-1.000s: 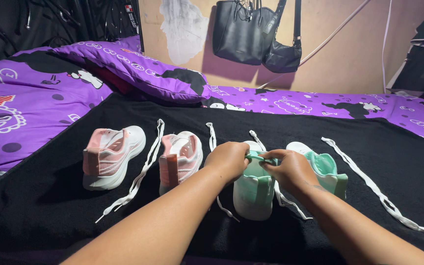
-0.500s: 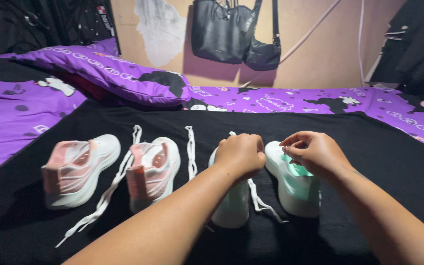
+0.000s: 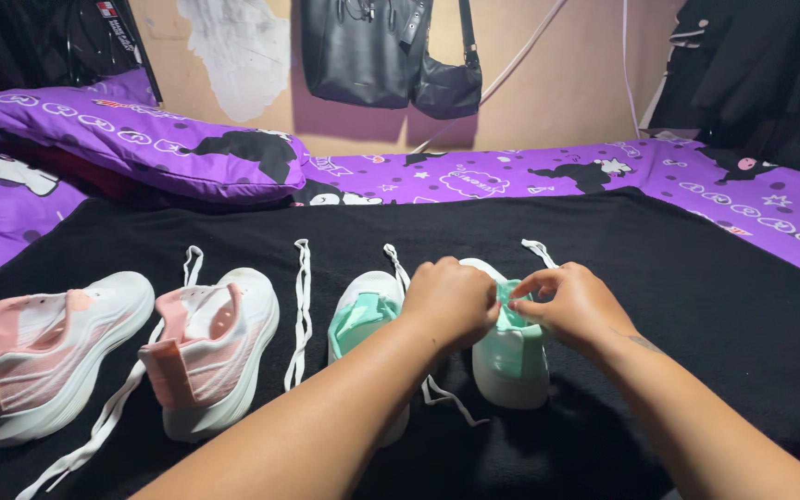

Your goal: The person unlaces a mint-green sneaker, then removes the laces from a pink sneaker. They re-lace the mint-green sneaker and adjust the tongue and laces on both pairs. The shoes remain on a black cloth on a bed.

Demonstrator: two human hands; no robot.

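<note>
Both hands are now meeting again on the right mint-and-white sneaker (image 3: 511, 356) on the black blanket (image 3: 715, 306): left hand (image 3: 451, 301) and right hand (image 3: 567, 310) are pinching, seemingly, its tongue, having shifted from its neighbour.

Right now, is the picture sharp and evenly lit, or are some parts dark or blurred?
Head view: both hands, left hand and right hand, and the mint shoe look sharp and warmly lit; the black blanket swallows detail; upper corners are dark; forearms at the bottom edge look soft.
</note>
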